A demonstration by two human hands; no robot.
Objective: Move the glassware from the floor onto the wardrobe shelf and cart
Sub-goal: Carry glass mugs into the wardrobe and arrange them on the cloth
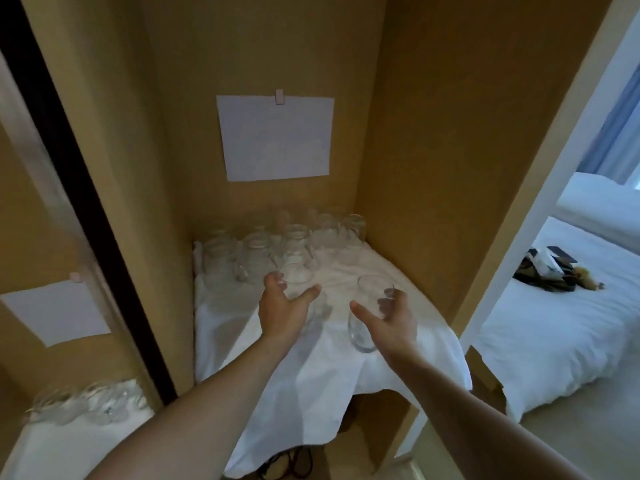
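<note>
A wardrobe shelf point(242, 327) draped in white cloth fills the middle of the head view. Several clear glasses point(256, 258) stand in rows at its back, most upside down. My left hand point(282, 311) is curled round a clear glass point(295, 280) just in front of that group, thumb on its right side. My right hand point(393, 318) grips a stemless glass point(366, 306) over the right front part of the cloth, fingers on its right side and thumb on its left. That glass is slightly tilted; whether its base touches the cloth is unclear.
Wooden wardrobe walls close in at left, back and right; a white paper sheet point(275, 136) hangs on the back wall. A mirror door point(52, 306) at the left reflects glasses and paper. A white bed point(554, 323) with dark items point(547, 271) lies to the right.
</note>
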